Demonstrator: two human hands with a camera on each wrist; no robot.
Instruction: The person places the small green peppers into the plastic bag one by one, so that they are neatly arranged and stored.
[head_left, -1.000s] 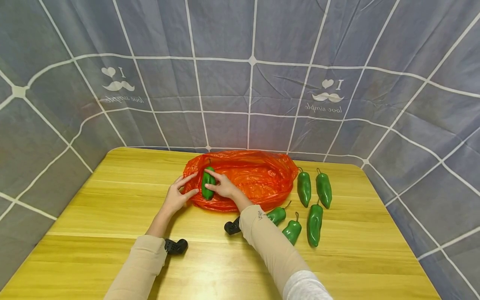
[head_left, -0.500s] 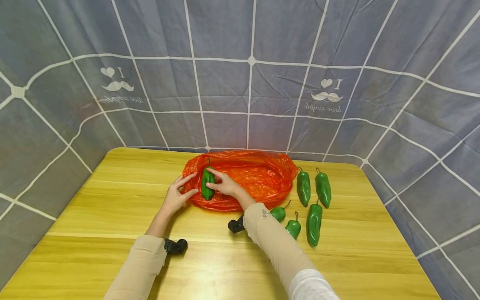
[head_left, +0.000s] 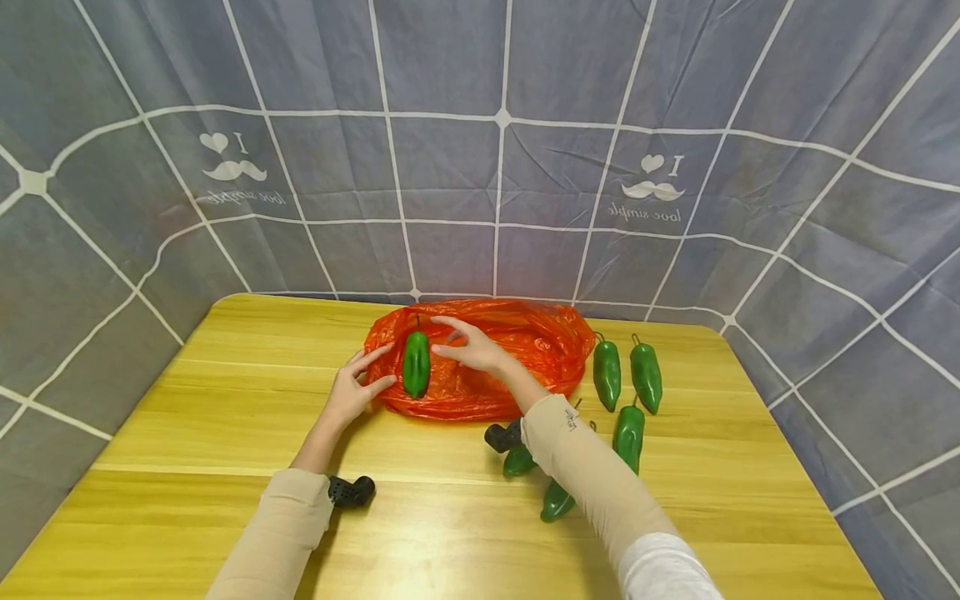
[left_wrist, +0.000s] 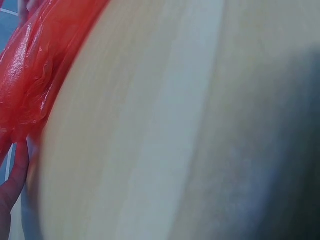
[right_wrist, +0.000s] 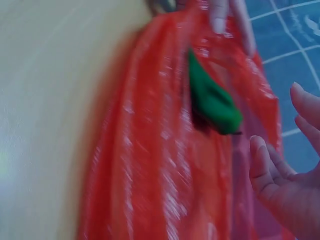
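Observation:
A green pepper (head_left: 416, 364) lies inside the left end of a red plastic bag (head_left: 517, 406), its stem toward the back. My left hand (head_left: 350, 395) rests with spread fingers on the bag's left edge; in the left wrist view a finger (left_wrist: 19, 167) touches the red plastic (left_wrist: 30, 75). Just right of the pepper, my right hand (head_left: 474, 347) hovers over the bag, fingers apart and holding nothing. The right wrist view shows a gap between the pepper (right_wrist: 212, 100) and the right hand (right_wrist: 287, 185).
To the bag's right, several green peppers lie on the wooden table (head_left: 435, 533), among them one at the far right (head_left: 646, 379); my right forearm partly covers others. A grey curtain (head_left: 450, 175) with white lines stands behind the table.
My right hand has let go of the green pepper and moved right, away from it. The pepper stays in the bag. The left hand has kept its place.

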